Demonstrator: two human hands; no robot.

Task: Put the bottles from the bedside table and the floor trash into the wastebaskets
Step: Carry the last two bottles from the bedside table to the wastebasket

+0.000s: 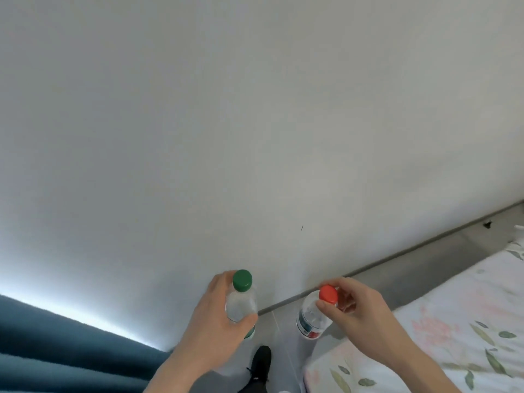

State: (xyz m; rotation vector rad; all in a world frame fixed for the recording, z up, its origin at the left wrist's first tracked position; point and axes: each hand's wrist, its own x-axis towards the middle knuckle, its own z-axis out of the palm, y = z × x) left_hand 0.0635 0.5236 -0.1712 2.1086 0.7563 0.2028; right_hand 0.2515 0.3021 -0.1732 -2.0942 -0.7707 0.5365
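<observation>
While both bottles are already off the counter and up in my hands, no wastebasket shows anywhere in the head view, so the thing the coming move turns on is where the bins lie, and I cannot tell that from here. My left hand (215, 316) is wrapped round the shoulder of the green-capped bottle (242, 302), fingers behind it and thumb across the front, and it stands nearly upright with its cap toward the wall (255, 123). My right hand (360, 310) pinches the red-capped bottle (313, 316) by its cap (328, 294) alone, thumb below and fingertips above, so the body hangs down and tilts a little to the left, its long axis pointing at the floor (425, 268). The two bottles are near each other but apart, both over the strip of floor between the blue curtain (56, 341) on my left and the floral bed (453, 321) on my right; a black shoe (261, 364) is below them. I judge the pick-up done and the carry to the bins next, which calls for turning my head to find them. The cap-only pinch looks the weaker hold, so that bottle may swing or slip if I turn quickly.
</observation>
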